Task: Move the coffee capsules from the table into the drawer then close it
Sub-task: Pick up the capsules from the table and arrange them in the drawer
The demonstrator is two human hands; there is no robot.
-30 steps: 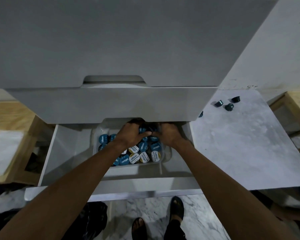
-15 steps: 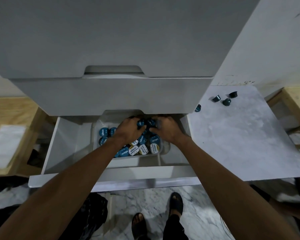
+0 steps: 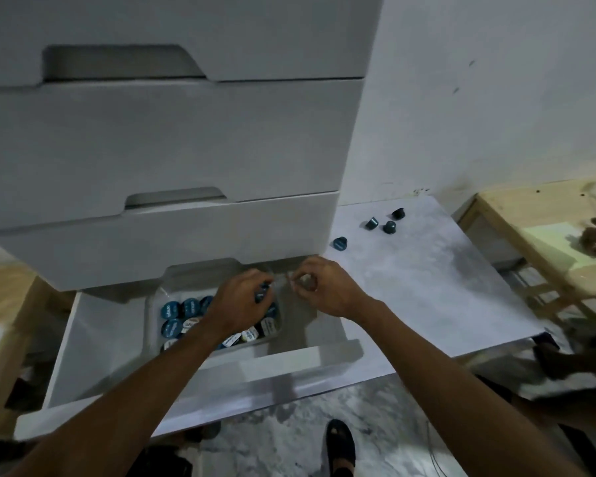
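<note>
Both hands have lifted toward the back of the drawer since a moment ago, when they were pressed down among the capsules, and my view has swung up and to the right. My left hand point(image 3: 241, 301) is curled palm-down over the clear tray point(image 3: 154, 318), its fingers point(image 3: 260, 287) bent around what looks like a dark blue capsule at the tips, though blur keeps me from being sure of the grip. My right hand point(image 3: 327, 287) hovers just beside it, over the right part of the open drawer point(image 3: 93, 342), with the fingers point(image 3: 307, 270) curled in toward the thumb; whether they pinch anything I cannot tell. Both forearms reach in from the bottom of the view, converging at the drawer.

Inside the tray I can count about ten capsules in the tray point(image 3: 181, 316), blue lids and pale ones mixed, with more hidden under my left hand. Four capsules are still out on the tabletop point(image 3: 427, 287): one near capsule point(image 3: 340, 243) close to the cabinet point(image 3: 152, 139), and a cluster of three capsules point(image 3: 386, 221) farther back near the wall. Two closed drawers stand above the open one.
</note>
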